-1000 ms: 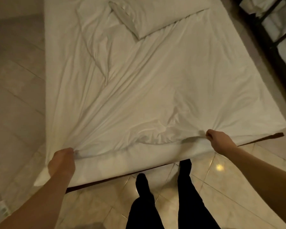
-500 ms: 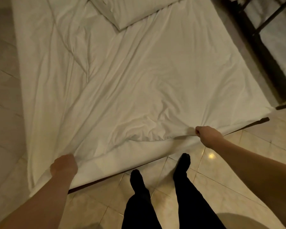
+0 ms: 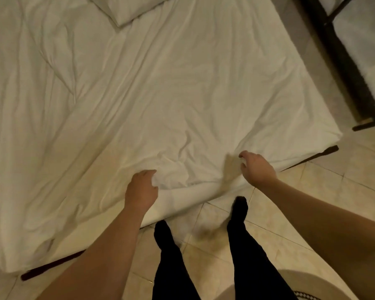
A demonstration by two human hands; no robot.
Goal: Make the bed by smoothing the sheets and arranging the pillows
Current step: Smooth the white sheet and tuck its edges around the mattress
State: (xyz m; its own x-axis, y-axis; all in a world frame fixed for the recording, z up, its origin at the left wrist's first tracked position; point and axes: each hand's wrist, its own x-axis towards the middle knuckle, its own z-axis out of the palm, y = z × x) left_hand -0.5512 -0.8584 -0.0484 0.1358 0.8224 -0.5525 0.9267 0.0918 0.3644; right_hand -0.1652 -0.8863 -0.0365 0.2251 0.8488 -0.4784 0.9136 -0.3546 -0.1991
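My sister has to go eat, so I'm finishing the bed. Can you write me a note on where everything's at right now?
Left hand grips the sheet at the foot edge.
Right hand curls over that edge; grip unclear.
Pillow lies askew at the far end, mostly out of frame.
Done: sheet spread out.
To do: smooth the creases, straighten the pillow.
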